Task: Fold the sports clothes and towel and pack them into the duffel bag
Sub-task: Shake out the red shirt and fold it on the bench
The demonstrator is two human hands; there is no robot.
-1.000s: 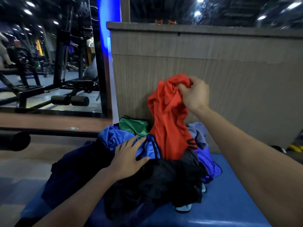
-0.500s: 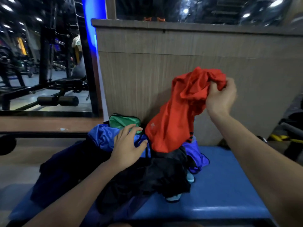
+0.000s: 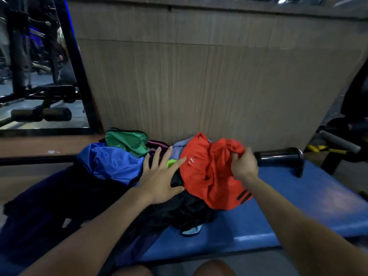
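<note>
A heap of sports clothes lies on a blue padded bench (image 3: 278, 212). My right hand (image 3: 244, 166) grips a bunched fold of a red garment (image 3: 207, 176), which now rests on the heap's right side. My left hand (image 3: 160, 176) lies flat with spread fingers on the heap, its fingertips at the red garment's left edge. Around it lie a shiny blue garment (image 3: 111, 162), a green one (image 3: 127, 141), black fabric (image 3: 179, 212) at the front, and a dark navy mass (image 3: 39, 206) on the left. I cannot tell whether that mass is the duffel bag.
A wood-grain panel (image 3: 199, 76) rises right behind the bench. A black foam roller bar (image 3: 278, 156) sits at the bench's far right end. Gym machines (image 3: 29, 76) show on the left, more equipment (image 3: 342, 144) on the right. My knees are at the bottom edge.
My right hand has brought the red garment down from in front of the panel onto the heap's right side. My left hand has slid right with its fingers spread.
</note>
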